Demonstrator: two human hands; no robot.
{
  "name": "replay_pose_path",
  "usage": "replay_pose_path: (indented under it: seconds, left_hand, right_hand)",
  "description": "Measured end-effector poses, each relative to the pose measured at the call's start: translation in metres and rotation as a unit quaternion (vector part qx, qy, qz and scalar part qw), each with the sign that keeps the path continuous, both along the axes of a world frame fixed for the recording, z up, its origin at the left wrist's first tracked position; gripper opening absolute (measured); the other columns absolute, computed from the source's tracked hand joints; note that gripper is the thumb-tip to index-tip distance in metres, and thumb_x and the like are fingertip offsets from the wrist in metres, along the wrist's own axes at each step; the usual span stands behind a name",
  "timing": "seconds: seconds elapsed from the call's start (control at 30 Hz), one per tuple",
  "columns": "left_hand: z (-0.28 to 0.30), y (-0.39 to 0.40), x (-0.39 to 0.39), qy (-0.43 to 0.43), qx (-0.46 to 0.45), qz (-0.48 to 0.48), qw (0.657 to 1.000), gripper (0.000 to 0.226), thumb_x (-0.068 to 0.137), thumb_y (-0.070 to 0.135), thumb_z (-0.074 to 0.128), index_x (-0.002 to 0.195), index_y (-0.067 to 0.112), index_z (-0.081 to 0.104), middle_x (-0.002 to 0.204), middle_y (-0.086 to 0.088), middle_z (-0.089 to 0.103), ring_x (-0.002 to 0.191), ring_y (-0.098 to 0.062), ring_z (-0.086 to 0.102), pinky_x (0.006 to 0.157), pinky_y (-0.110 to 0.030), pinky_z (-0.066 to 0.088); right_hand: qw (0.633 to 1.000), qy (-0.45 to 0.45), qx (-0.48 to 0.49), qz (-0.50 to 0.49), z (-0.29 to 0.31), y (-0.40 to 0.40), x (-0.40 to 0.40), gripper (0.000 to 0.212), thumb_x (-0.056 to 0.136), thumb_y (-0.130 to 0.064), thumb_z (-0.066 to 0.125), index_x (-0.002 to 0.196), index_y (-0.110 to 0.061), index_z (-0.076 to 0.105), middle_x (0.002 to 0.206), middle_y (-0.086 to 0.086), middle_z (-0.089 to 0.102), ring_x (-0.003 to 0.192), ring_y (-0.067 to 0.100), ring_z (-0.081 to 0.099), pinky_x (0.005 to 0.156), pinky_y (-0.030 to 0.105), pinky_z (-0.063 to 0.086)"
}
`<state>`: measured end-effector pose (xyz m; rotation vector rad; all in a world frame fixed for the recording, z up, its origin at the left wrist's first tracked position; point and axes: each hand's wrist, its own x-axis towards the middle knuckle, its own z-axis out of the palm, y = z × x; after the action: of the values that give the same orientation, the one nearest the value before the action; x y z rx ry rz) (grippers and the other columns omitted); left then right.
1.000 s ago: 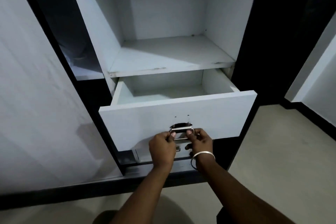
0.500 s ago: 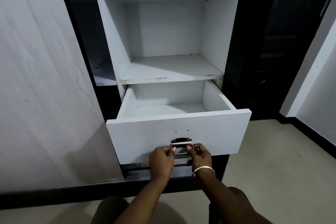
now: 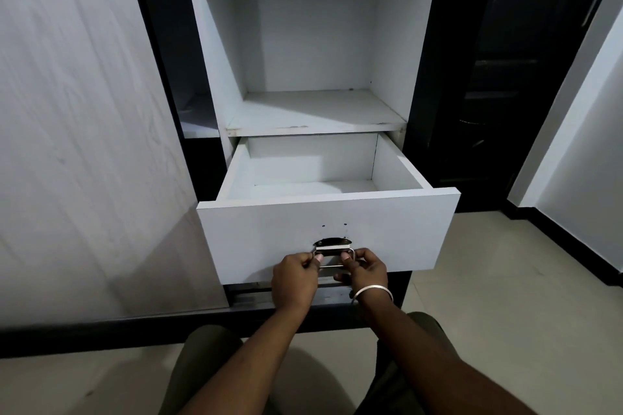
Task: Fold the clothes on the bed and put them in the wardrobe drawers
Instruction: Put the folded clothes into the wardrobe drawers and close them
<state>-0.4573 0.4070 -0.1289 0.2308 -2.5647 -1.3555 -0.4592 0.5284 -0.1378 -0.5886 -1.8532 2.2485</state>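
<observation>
Both hands, left hand (image 3: 294,280) and right hand (image 3: 365,271), pinch the handle (image 3: 333,254); drawer (image 3: 323,232) out, nothing inside (risk: overpulling drops it off its runners).

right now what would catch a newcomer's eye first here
The white drawer stands pulled out at centre, nothing visible inside it. Both hands, left hand and right hand, grip its metal handle low on the front. Above it sits a bare white shelf.
</observation>
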Motion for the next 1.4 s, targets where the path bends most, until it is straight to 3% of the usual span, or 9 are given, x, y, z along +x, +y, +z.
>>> replay_pose_path:
  seconds: [0.1, 0.3, 0.5, 0.63, 0.73, 0.83, 1.0, 1.3, 1.4]
  left_hand:
    - [-0.001, 0.001, 0.005, 0.001, 0.021, 0.015, 1.0, 0.025, 0.091, 0.038, 0.067, 0.083, 0.017, 0.077, 0.074, 0.002, 0.073, 0.073, -0.017, 0.066, 0.066, -0.029, 0.051]
    - [0.003, -0.005, 0.001, -0.051, 0.044, 0.018, 0.998, 0.027, 0.085, 0.043, 0.071, 0.081, 0.018, 0.077, 0.071, 0.003, 0.073, 0.075, -0.017, 0.069, 0.065, -0.025, 0.048]
    - [0.007, -0.036, 0.007, -0.094, 0.154, 0.018, 0.983, 0.022, 0.085, 0.012, 0.066, 0.067, 0.023, 0.071, 0.075, 0.0, 0.074, 0.065, -0.019, 0.073, 0.073, -0.037, 0.061]
    - [0.024, -0.077, 0.028, -0.055, 0.234, 0.051, 0.969, 0.024, 0.09, 0.004, 0.058, 0.075, 0.017, 0.069, 0.086, -0.004, 0.074, 0.068, -0.019, 0.072, 0.054, -0.02, 0.053]
    - [0.034, -0.119, 0.048, -0.023, 0.269, 0.09, 0.959, 0.018, 0.092, 0.006, 0.059, 0.086, 0.015, 0.073, 0.086, -0.005, 0.074, 0.068, -0.018, 0.071, 0.05, -0.017, 0.048]
    - [0.039, -0.17, 0.08, -0.001, 0.289, 0.144, 0.946, 0.022, 0.093, 0.005, 0.057, 0.082, 0.02, 0.07, 0.084, -0.003, 0.073, 0.066, -0.016, 0.067, 0.043, -0.011, 0.041]
    - [0.044, -0.259, 0.16, 0.038, 0.311, 0.258, 0.914, 0.018, 0.089, 0.001, 0.057, 0.086, 0.012, 0.071, 0.086, -0.01, 0.073, 0.067, -0.018, 0.066, 0.042, -0.011, 0.041]
    - [0.057, -0.382, 0.301, 0.115, 0.257, 0.442, 0.852, 0.02, 0.089, 0.009, 0.057, 0.091, 0.022, 0.071, 0.09, 0.0, 0.074, 0.069, -0.015, 0.069, 0.051, -0.015, 0.044]
    - [0.061, -0.406, 0.334, 0.146, 0.209, 0.464, 0.848, 0.019, 0.086, 0.01, 0.059, 0.087, 0.023, 0.073, 0.085, 0.001, 0.074, 0.073, -0.018, 0.069, 0.062, -0.027, 0.047]
  right_hand:
    - [1.0, -0.01, 0.012, -0.007, 0.0, -0.003, 0.002, 0.02, 0.088, -0.002, 0.069, 0.072, -0.008, 0.058, 0.073, 0.016, 0.065, 0.062, 0.03, 0.067, 0.063, 0.034, 0.057]
    - [0.998, -0.05, 0.02, 0.019, 0.011, -0.004, 0.011, 0.012, 0.087, -0.013, 0.073, 0.08, -0.013, 0.063, 0.074, 0.008, 0.07, 0.063, 0.02, 0.07, 0.045, 0.023, 0.044]
    - [0.992, -0.122, -0.031, -0.018, 0.007, -0.01, 0.019, 0.006, 0.09, -0.003, 0.06, 0.085, -0.002, 0.061, 0.078, 0.013, 0.065, 0.068, 0.024, 0.064, 0.066, 0.036, 0.055]
    - [0.981, -0.171, -0.092, 0.007, 0.019, -0.052, 0.024, 0.005, 0.093, -0.006, 0.048, 0.091, -0.007, 0.052, 0.072, 0.011, 0.053, 0.055, 0.024, 0.051, 0.058, 0.028, 0.042]
    - [0.979, -0.177, -0.086, 0.055, 0.028, -0.108, 0.026, 0.018, 0.089, -0.006, 0.047, 0.102, 0.001, 0.057, 0.083, 0.02, 0.065, 0.061, 0.029, 0.059, 0.057, 0.026, 0.041]
    - [0.973, -0.161, -0.042, 0.157, 0.037, -0.177, 0.04, 0.014, 0.087, -0.006, 0.05, 0.092, 0.003, 0.06, 0.085, 0.022, 0.068, 0.06, 0.028, 0.061, 0.056, 0.026, 0.041]
    - [0.916, -0.169, 0.014, 0.363, 0.039, -0.304, 0.084, 0.012, 0.086, -0.008, 0.052, 0.085, -0.001, 0.062, 0.077, 0.018, 0.07, 0.063, 0.031, 0.066, 0.063, 0.03, 0.044]
    - [0.755, -0.16, 0.115, 0.626, 0.019, -0.465, 0.211, 0.014, 0.089, -0.026, 0.059, 0.087, -0.013, 0.065, 0.078, 0.012, 0.066, 0.061, 0.025, 0.06, 0.058, 0.026, 0.04]
    - [0.738, -0.136, 0.116, 0.65, 0.011, -0.5, 0.243, 0.059, 0.066, -0.057, 0.073, 0.098, -0.008, 0.07, 0.088, 0.01, 0.07, 0.075, 0.026, 0.065, 0.071, 0.033, 0.052]
